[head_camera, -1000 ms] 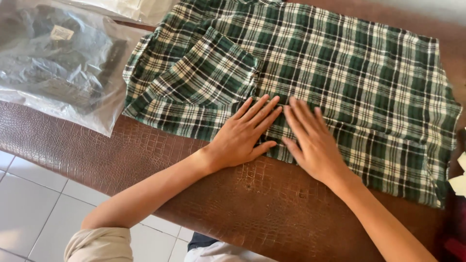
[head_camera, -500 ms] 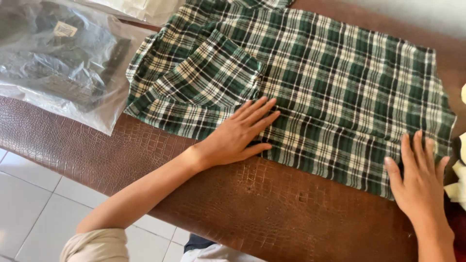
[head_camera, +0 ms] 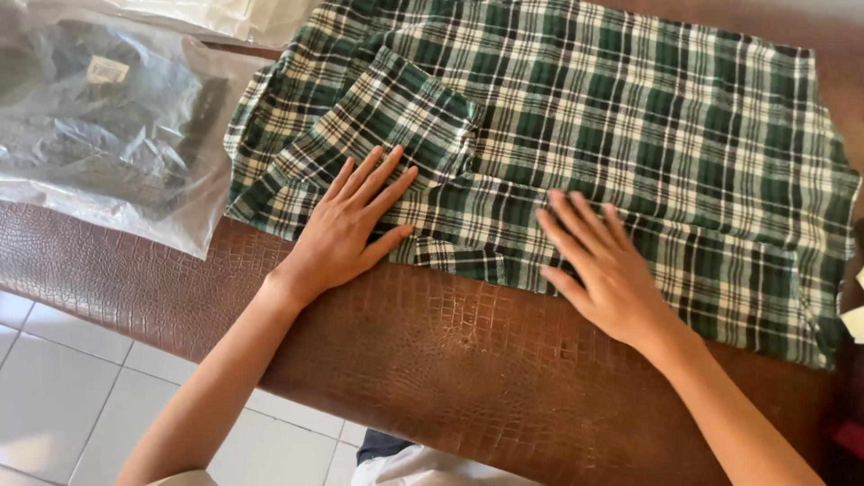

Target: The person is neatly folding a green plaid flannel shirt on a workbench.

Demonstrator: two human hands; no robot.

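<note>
Hands (head_camera: 351, 225), two, on plaid shirt (head_camera: 630, 117)

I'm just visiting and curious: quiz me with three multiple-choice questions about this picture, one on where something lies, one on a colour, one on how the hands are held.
1. Where does the clear plastic bag with a dark garment inside lie?
A. left of the plaid shirt
B. on top of the plaid shirt
C. on the tiled floor

2. What are the main colours of the plaid shirt?
A. red and black
B. green and white
C. blue and yellow

3. How are the left hand and right hand held?
A. both clenched in fists
B. both lifted clear of the cloth
C. both flat, fingers spread, on the cloth

Answers: 1 A, the bag rests on the brown textured table beside the shirt's left edge. 2 B, the checks are dark green with white. 3 C, both palms lie open on the shirt's near edge.
</note>
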